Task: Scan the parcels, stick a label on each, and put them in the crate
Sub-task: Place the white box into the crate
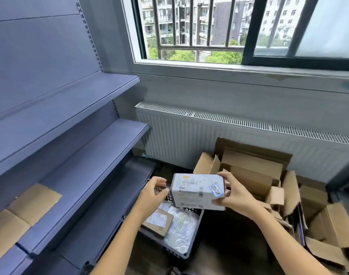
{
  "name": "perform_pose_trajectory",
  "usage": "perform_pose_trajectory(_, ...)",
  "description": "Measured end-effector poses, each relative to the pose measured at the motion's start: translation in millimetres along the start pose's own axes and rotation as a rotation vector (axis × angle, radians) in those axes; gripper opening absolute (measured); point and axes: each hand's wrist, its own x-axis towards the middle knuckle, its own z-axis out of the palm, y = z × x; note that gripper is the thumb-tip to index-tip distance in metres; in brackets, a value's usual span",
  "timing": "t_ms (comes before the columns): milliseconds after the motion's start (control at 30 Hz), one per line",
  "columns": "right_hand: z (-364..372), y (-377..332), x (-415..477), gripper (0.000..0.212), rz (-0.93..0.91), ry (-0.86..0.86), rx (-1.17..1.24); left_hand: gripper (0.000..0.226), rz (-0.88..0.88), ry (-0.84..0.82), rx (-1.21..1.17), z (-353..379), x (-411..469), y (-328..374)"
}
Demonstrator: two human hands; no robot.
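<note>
Dark floor (229, 235) fills our six o'clock. On it stands the crate (170, 250), with a brown parcel (157, 222) and a silver bag (181, 229) lying inside it.

Over the crate's far rim we hold a white box (195, 192), its printed side up. Our right hand (237, 195) grasps the box's three o'clock end, pinching it between thumb and fingers. A blue-edged label (216, 190) sits tilted on the top face, just beside that hand. Our left hand (151, 193) hangs at the box's nine o'clock, just beside it but apart, with its fingers loosely curled and nothing in them.

From the box's one to four o'clock, open cartons (254, 175) crowd together, their flaps raised and some torn. At nine o'clock, blue shelves (70, 145) rise in tiers, and flat cardboard (30, 203) lies on a low one at eight o'clock.

Farther off at twelve o'clock, a white radiator (189, 135) runs along the wall. Above it is a barred window (189, 26).
</note>
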Motion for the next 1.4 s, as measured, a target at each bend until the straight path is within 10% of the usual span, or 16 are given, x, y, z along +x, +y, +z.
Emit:
perform_pose_trajectory(533, 34, -41, 206, 0.072, 0.007, -0.254, -0.105, 0.088, 0.005, -0.090, 0.164, -63, 145, -28)
perform_pose_trajectory(1033, 138, -12, 332, 0.083, 0.043, -0.896, -0.116, 0.074, -0.569, 0.480, -0.001, -37, 114, -108)
perform_pose_trajectory(1400, 204, 141, 399, 0.058, 0.302, -0.833, -0.219, 0.066, -0.921, 0.669, -0.138, 67, 199, -226)
